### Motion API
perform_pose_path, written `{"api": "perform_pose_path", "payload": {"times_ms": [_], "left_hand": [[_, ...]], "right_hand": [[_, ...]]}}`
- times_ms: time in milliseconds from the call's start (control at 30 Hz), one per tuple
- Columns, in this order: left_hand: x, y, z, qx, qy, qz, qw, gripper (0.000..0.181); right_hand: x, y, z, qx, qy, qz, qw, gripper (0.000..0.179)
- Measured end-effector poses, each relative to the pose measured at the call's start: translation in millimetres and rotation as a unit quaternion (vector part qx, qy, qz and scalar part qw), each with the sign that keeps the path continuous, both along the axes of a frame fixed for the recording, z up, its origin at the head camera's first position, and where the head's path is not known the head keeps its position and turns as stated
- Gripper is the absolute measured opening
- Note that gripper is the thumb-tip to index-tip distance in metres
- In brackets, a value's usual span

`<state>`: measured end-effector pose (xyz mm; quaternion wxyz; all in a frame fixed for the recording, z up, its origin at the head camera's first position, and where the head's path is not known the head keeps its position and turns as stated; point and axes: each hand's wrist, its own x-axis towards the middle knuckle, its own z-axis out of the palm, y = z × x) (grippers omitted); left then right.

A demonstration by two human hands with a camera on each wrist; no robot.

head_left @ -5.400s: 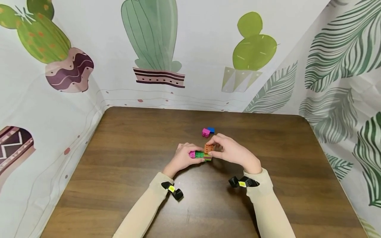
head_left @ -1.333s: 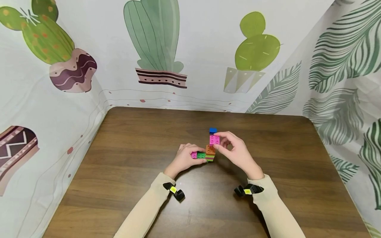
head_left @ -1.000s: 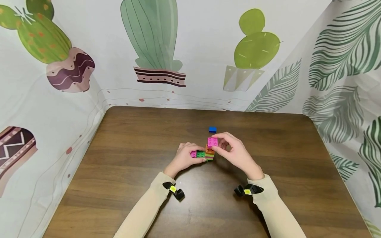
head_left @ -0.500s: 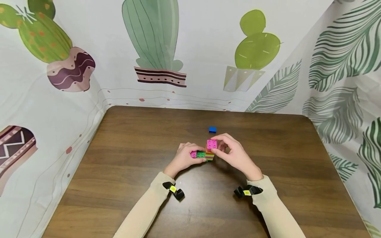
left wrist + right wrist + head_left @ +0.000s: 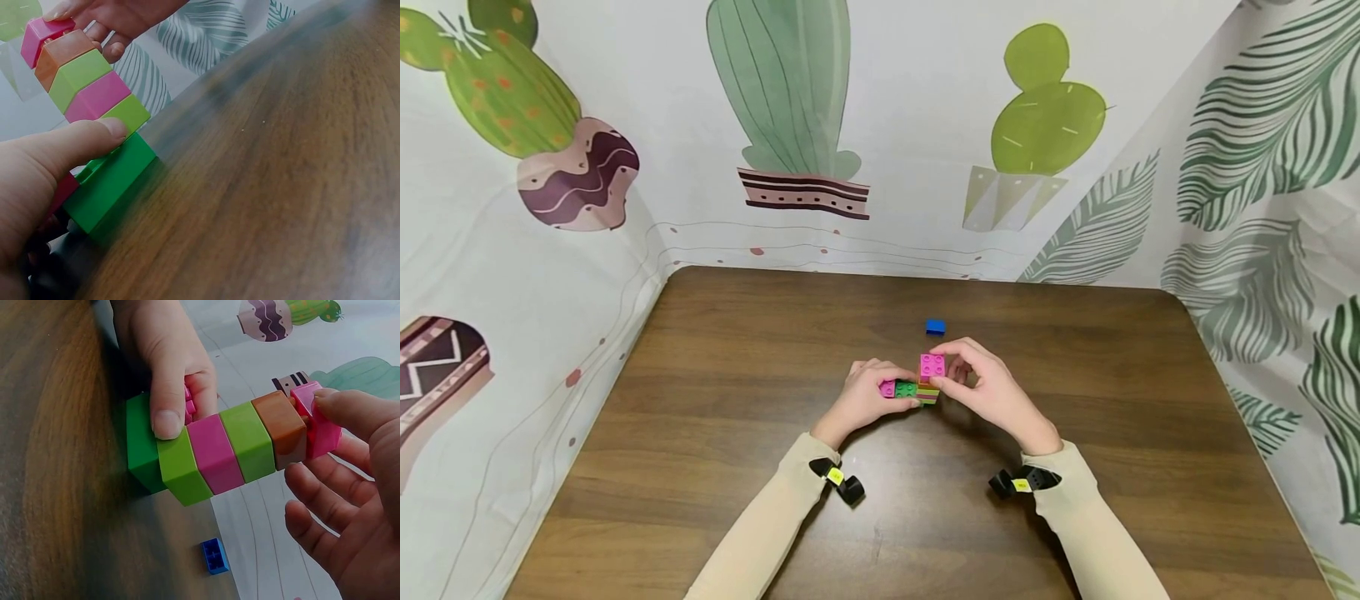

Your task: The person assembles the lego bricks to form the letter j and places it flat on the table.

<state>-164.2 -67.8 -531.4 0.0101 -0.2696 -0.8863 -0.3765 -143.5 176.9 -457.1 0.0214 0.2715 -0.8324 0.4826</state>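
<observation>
The left hand holds the bottom of the block tower on the wooden table; the right hand pinches the pink block on top; a blue block lies just behind.

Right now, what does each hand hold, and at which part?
The right hand pinches the top pink brick by its sides. The left hand holds the stack's base, thumb on the dark green brick.

Blue brick, wooden table, cactus-print backdrop
</observation>
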Motion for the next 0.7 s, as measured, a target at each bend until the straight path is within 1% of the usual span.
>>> {"api": "perform_pose_path", "payload": {"times_ms": [467,700], "left_hand": [[-0.6,1.1,-0.9,-0.003,0.002,-0.002,1.0000,0.038],[-0.7,-0.6,0.0,0.005,-0.002,-0.004,1.0000,0.037]], "right_hand": [[0.8,0.1,-0.7,-0.004,0.006,0.006,1.0000,0.035],[0.5,-1.3,0.1,0.016,0.033,0.012,0.9993,0.036]]}}
